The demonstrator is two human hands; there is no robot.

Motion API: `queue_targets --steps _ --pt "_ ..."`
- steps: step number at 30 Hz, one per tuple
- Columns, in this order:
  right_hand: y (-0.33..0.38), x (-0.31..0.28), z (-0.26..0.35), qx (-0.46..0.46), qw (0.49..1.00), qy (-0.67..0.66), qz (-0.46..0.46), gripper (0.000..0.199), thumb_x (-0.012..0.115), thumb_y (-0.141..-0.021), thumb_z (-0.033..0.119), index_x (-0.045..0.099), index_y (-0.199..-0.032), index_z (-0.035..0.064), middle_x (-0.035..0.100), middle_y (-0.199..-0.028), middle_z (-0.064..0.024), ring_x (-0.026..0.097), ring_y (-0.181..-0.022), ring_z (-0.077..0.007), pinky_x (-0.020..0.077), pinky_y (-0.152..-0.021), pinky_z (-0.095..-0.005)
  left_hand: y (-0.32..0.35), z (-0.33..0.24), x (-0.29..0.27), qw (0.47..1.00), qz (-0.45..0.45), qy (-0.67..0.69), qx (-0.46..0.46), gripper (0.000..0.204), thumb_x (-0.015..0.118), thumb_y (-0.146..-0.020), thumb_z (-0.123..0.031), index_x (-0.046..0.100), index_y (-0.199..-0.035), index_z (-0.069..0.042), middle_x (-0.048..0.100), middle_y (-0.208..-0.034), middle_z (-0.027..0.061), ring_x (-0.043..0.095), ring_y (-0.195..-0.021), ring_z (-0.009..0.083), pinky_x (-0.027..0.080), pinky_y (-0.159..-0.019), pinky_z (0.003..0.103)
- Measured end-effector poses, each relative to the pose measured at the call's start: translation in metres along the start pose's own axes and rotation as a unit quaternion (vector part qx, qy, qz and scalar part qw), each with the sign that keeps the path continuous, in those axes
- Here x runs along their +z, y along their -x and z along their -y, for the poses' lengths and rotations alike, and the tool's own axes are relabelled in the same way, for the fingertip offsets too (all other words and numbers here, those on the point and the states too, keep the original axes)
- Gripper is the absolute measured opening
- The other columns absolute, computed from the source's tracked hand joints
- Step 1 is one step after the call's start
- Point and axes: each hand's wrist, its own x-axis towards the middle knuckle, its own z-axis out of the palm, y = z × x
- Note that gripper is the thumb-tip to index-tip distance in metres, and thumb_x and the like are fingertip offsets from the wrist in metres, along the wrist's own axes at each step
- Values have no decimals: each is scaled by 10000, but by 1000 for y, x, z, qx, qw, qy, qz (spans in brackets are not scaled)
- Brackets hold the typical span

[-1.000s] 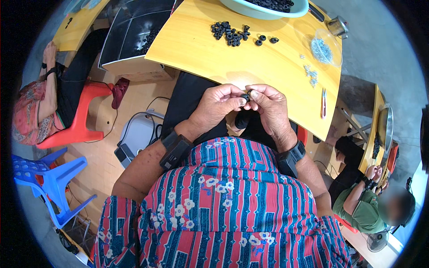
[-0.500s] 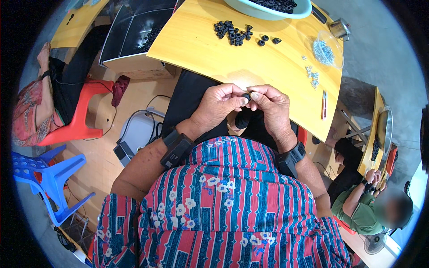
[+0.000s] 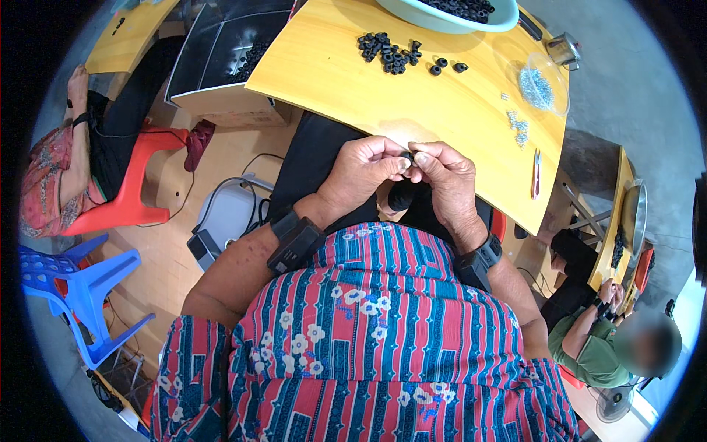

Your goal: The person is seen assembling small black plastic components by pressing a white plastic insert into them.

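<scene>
Just off the table's near edge, my left hand (image 3: 355,175) and my right hand (image 3: 451,181) meet above my lap. Thumbs and fingertips of both are pinched round one small black round piece (image 3: 406,156), mostly covered by the fingers. Similar black ring-shaped pieces (image 3: 388,53) lie in a loose cluster on the yellow table (image 3: 331,77), with a few (image 3: 438,66) set apart to the right. Small shiny metal bits (image 3: 518,130) are scattered farther right. A slim pointed hand tool with a red handle (image 3: 537,175) rests near the table's right edge.
A pale green basin (image 3: 449,24) of black pieces stands at the far edge. Beside the right edge are a clear tub (image 3: 561,103) of metal bits and a metal cup (image 3: 563,50). An open box (image 3: 221,99) is at left. Other people sit on both sides.
Both hands keep their pinch on the black piece, almost in place. The table and its contents sit slightly farther right in the view.
</scene>
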Motion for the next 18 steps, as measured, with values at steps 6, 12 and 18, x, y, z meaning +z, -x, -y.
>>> queue_targets --steps 6,12,18 --pt "0 1 -10 -28 1000 4 -14 157 554 -870 -13 640 -1000 -31 618 -752 -45 542 -642 -92 471 -628 -229 0 -3 2 1000 -10 5 -18 154 580 -888 -109 607 -972 17 640 -877 57 597 -789 87 497 -715 217" --pt "0 7 -14 -45 998 -8 -49 152 553 -868 -17 637 -994 -35 618 -752 -46 540 -643 -90 468 -625 -223 0 1 1 1000 -15 7 -15 147 585 -886 -110 608 -961 15 639 -860 53 597 -781 88 497 -708 214" --pt "0 10 -18 -64 996 -1 -62 144 546 -876 -10 638 -983 -35 621 -755 -47 549 -658 -95 471 -638 -229 -1 -2 2 998 -25 36 -34 156 584 -887 -107 606 -974 20 641 -862 67 604 -781 96 502 -707 215"
